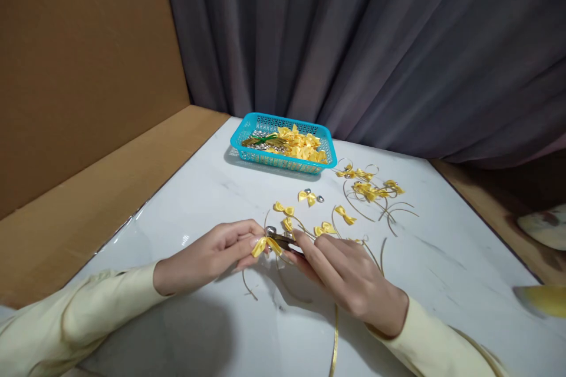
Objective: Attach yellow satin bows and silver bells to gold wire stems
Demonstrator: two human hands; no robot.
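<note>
My left hand (221, 250) pinches a yellow satin bow (262, 247) between thumb and fingers. A small silver bell (270, 230) sits just above that bow, and thin gold cord hangs about the fingers. My right hand (347, 271) is closed around a pair of dark-jawed pliers (282, 240), whose tip meets the bow and bell. The handles are mostly hidden under my fingers. Just beyond the hands lie loose yellow bows, among them one bow (283, 209) and another bow (345, 215). Near a further bow (306, 197) rests a silver bell (320, 199).
A blue plastic basket (239, 152) at the back holds yellow bows, silver bells and a tied gold bundle. To its right lies a pile of bows on gold cords (371, 191). A cardboard wall (88, 59) stands left; a grey curtain (300, 35) hangs behind the white table (177, 212).
</note>
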